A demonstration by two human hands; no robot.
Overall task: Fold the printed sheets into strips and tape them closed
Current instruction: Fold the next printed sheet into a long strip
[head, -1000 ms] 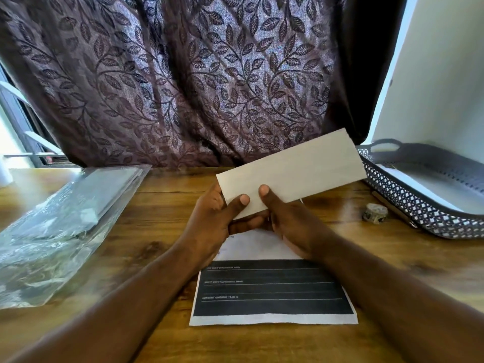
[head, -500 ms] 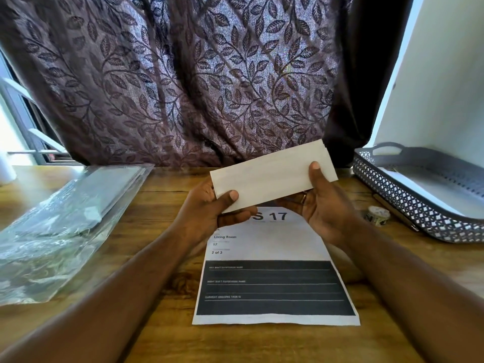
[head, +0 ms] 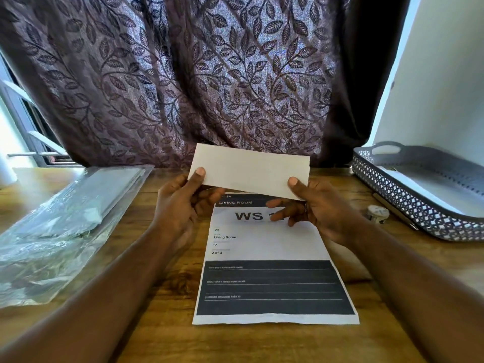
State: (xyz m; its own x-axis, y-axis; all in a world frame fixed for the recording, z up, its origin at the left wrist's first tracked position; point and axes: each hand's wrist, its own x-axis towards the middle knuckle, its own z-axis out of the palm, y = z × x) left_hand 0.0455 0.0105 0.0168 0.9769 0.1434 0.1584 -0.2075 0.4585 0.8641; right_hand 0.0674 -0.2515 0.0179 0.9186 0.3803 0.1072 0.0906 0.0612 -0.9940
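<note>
Above printed sheet, left hand, right hand pinch folded strip.

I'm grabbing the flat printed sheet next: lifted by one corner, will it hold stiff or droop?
Likely droops: the printed sheet is a single thin page lying flat on the table. Probably light and apt to slide on the smooth wood. The folded strip, pinched between left hand and right hand, looks straight, so folding should stiffen it.
</note>
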